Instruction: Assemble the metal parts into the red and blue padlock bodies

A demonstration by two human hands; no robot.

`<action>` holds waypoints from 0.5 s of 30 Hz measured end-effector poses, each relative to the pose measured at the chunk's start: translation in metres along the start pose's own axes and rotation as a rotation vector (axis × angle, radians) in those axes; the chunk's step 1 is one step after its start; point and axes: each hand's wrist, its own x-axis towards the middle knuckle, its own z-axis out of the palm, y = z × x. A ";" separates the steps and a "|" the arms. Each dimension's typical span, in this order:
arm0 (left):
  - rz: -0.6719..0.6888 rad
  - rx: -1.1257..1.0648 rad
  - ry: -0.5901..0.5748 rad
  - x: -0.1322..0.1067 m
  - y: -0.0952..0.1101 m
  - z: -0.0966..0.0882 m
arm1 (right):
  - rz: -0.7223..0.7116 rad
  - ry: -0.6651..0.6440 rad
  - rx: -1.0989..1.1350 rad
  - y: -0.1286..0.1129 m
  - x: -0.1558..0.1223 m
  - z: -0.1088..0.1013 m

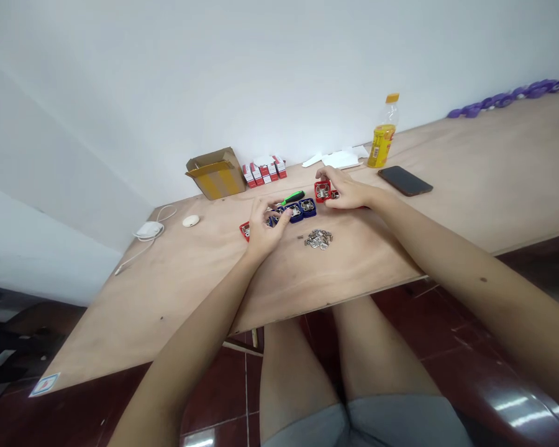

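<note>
A row of small square blue plastic cases (pixel 308 207) with metal parts inside lies on the table. My left hand (pixel 263 228) closes around the left part of this row, its thumb on the near edge and its fingers on the far side. Past that hand, a red case (pixel 245 230) pokes out, partly covered. My right hand (pixel 347 188) grips similar red cases (pixel 322 190) between thumb and fingers, just right of the blue row. Behind the row is a green and black screwdriver handle (pixel 294 197). Nearer me sits a pile of small metal pieces (pixel 319 239).
An open cardboard box (pixel 218 177) and several red and white small boxes (pixel 264 172) stand along the wall. White papers (pixel 342 159), a yellow drink bottle (pixel 382 139) and a phone (pixel 405 180) are at right. A white charger (pixel 149 230) with cable lies left.
</note>
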 end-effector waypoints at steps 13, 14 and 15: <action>-0.026 0.039 -0.014 0.000 0.001 -0.001 | 0.098 -0.200 -0.112 -0.004 0.000 0.002; -0.025 0.047 -0.017 0.000 0.001 -0.001 | 0.102 -0.216 -0.112 -0.003 0.000 0.002; -0.024 0.054 -0.019 0.000 0.000 -0.001 | 0.106 -0.231 -0.114 -0.002 0.000 0.002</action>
